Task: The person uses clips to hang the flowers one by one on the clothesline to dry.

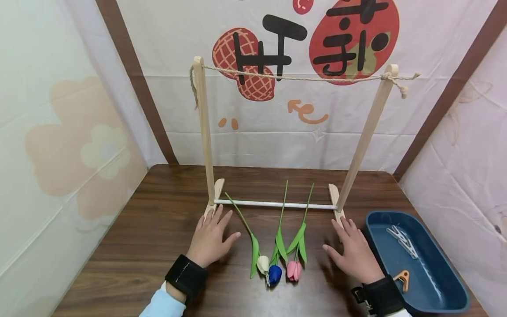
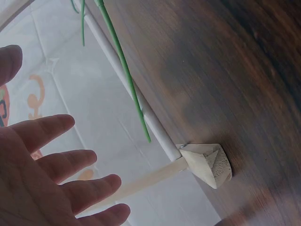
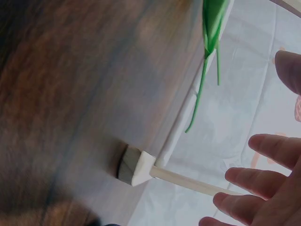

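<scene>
Setting: dark wooden table (image 1: pixel 158 229) before a white printed backdrop, a wooden drying frame (image 1: pixel 203 132) with a string line (image 1: pixel 293 78) standing at its middle.
Tulips: three artificial flowers lie side by side between the hands, cream tulip (image 1: pixel 262 263), blue tulip (image 1: pixel 274 274) and pink tulip (image 1: pixel 294 270).
Long axis: near to far, blooms toward the person, stems crossing the frame's white bottom rod (image 1: pixel 273 204).
Left hand: left hand (image 1: pixel 210 237) flat on the table, fingers spread and relaxed, grasping nothing, just left of the cream tulip's stem.
Right hand: right hand (image 1: pixel 352 253) likewise released, palm down, right of the pink tulip.
Nearer hand: about equal; each flanks its outer flower, the blue one midway.
Far right: blue tray (image 1: pixel 455 299) holding clothes pegs (image 1: pixel 404 240), beside the right hand.
</scene>
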The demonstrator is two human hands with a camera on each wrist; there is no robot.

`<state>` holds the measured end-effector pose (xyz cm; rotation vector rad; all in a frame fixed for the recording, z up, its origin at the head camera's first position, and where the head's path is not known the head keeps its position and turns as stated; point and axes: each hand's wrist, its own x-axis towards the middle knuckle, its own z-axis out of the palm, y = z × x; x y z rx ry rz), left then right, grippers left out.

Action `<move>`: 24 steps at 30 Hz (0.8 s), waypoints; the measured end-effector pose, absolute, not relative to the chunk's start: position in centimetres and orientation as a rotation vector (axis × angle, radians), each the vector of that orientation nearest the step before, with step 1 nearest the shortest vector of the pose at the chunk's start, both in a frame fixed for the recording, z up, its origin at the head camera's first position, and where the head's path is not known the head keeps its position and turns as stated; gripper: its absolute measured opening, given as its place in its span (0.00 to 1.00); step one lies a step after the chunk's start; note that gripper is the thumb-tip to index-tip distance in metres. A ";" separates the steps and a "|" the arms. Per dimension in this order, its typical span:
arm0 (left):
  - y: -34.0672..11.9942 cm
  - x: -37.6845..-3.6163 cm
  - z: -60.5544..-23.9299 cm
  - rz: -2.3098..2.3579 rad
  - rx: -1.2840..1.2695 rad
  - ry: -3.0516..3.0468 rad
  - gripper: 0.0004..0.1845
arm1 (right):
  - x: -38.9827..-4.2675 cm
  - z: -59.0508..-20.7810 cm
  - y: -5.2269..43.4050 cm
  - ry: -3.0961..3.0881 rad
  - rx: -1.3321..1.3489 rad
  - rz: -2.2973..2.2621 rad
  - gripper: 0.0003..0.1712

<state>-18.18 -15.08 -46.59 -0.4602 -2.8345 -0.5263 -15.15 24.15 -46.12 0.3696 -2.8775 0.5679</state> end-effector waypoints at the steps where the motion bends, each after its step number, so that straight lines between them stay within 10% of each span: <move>1: -15.1 -18.2 -46.5 -0.526 -0.463 -2.833 0.35 | -15.1 -46.0 24.2 -2.875 0.366 0.576 0.42; 24: -15.0 -17.8 -46.1 -0.547 -0.452 -2.896 0.36 | -13.4 -40.5 30.0 -2.956 0.258 0.504 0.39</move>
